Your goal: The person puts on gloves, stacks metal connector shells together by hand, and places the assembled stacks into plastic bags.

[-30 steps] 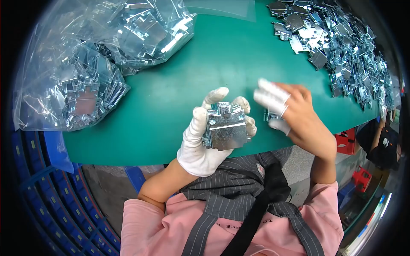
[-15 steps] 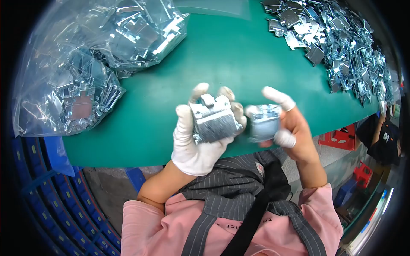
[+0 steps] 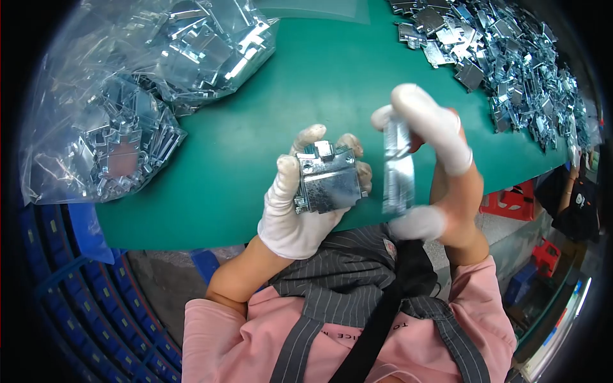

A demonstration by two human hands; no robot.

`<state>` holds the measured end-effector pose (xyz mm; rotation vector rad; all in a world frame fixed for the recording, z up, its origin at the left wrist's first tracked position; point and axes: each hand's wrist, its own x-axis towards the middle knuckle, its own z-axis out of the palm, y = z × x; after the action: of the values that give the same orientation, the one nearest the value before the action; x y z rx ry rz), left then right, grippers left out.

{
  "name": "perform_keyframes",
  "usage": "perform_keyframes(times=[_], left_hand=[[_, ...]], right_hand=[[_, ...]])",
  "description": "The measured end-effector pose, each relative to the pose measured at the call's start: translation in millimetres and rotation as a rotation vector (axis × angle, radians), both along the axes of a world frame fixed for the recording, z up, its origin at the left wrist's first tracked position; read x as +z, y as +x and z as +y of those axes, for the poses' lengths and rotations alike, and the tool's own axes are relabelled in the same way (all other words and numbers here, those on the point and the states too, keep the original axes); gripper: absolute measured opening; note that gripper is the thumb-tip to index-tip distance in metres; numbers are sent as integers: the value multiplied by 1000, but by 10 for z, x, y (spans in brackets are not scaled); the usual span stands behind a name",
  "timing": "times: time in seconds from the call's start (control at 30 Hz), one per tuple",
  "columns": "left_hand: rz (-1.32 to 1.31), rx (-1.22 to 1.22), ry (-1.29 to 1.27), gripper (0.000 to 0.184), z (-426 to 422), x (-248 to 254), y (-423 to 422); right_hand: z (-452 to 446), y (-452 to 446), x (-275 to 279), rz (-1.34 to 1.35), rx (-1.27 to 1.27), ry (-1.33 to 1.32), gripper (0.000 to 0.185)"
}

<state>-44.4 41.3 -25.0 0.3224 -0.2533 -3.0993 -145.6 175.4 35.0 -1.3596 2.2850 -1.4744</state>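
My left hand (image 3: pixel 287 214), in a white glove, holds a shiny stamped metal plate (image 3: pixel 332 186) with small tabs and holes along its edges. Its broad face points up at me; whether more plates lie beneath it I cannot tell. To the right, my right hand (image 3: pixel 440 159) has white coverings on some fingers and a bare palm. Between its thumb and fingers it grips another metal plate (image 3: pixel 398 169), turned nearly edge-on and blurred by motion. A gap separates the two hands above the green table's front edge.
Clear plastic bags (image 3: pixel 185 64) full of similar metal plates lie on the green tabletop (image 3: pixel 306 83) at left. A loose heap of plates (image 3: pixel 511 70) spreads along the right. Blue bins (image 3: pixel 76 306) stand below left; red stools (image 3: pixel 511 201) and another person (image 3: pixel 568 198) are at far right.
My right hand has risen and turned its plate from face-on to nearly edge-on. The plate in my left hand has tilted slightly and shows its face more squarely.
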Motion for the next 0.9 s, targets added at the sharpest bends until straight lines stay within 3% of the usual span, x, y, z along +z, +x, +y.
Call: perform_keyframes(times=[0.07, 0.1, 0.13, 0.17, 0.3, 0.4, 0.9], left_hand=[[-151, -13, -26, 47, -2, 91, 35], [-140, -30, -5, 49, -6, 30, 41], [-187, -39, 60, 50, -9, 44, 45], [-149, -40, 67, 50, -14, 19, 46], [77, -42, 54, 56, -56, -101, 20], [29, -29, -55, 61, -47, -64, 25], [49, -33, 70, 54, -50, -115, -5]], right_hand=[[-75, 54, 14, 392, 50, 184, 95], [-88, 79, -45, 446, 86, 235, 94], [-103, 96, -162, 390, 130, 228, 94], [-82, 122, -192, 203, 159, 252, 94], [-30, 169, -237, -81, 155, 196, 94], [6, 147, -229, -124, 185, 231, 94], [12, 98, -273, -183, 203, 172, 95]])
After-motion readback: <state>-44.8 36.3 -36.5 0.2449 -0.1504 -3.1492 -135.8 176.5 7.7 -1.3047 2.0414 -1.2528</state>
